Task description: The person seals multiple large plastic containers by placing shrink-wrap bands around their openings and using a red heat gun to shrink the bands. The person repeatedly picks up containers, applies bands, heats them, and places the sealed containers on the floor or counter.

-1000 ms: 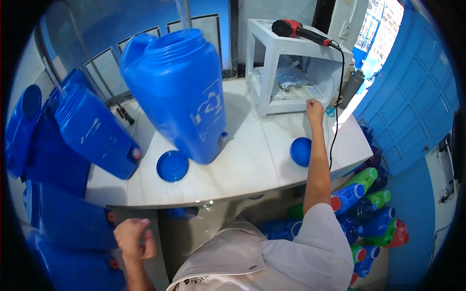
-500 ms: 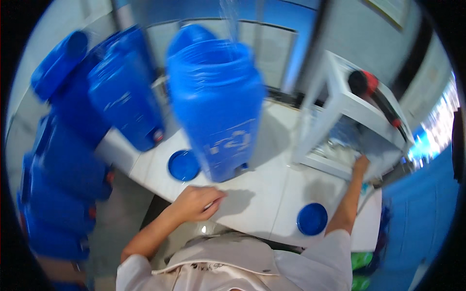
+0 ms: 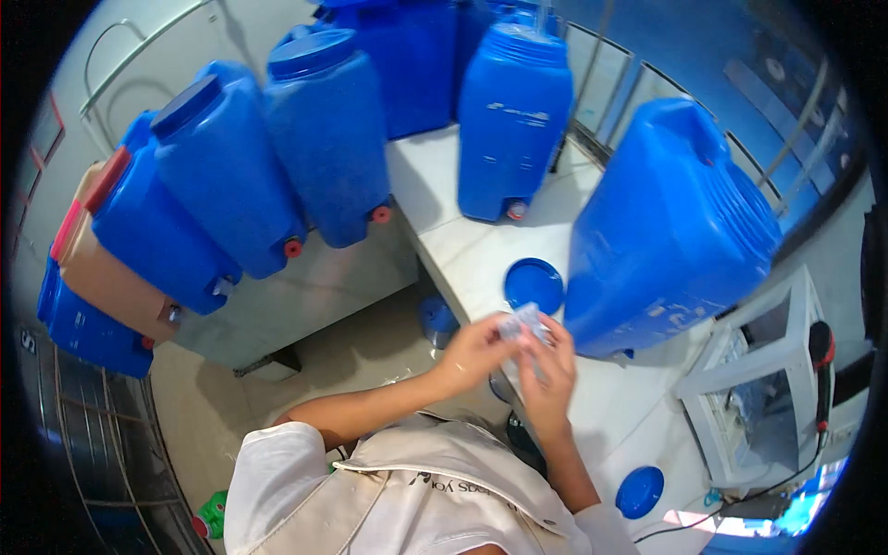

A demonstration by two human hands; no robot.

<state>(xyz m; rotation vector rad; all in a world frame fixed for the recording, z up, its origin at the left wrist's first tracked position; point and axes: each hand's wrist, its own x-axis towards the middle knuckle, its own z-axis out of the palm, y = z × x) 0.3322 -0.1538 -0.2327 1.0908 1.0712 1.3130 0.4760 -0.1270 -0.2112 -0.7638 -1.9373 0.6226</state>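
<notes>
My left hand [image 3: 474,359] and my right hand [image 3: 552,372] meet in front of me, above the table's near edge. Between their fingertips they pinch a small piece of crinkled clear plastic film [image 3: 524,321] with a pinkish patch; its exact kind is too blurred to tell. Just beyond the fingers lies a round blue lid [image 3: 534,287] on the white table. To its right stands a large blue jerrycan [image 3: 652,231] with its wide threaded mouth uncovered.
Another blue jerrycan [image 3: 514,120] stands farther back on the white table [image 3: 462,264]. Several more containers, including a blue one with a red spigot [image 3: 328,139], line the left. At right are a white rack [image 3: 740,388], a black-and-red corded tool [image 3: 820,356] and a second blue lid [image 3: 640,492].
The view has swung left. My right hand has left the white rack and come to my left hand, and the clear plastic film now shows between them.
</notes>
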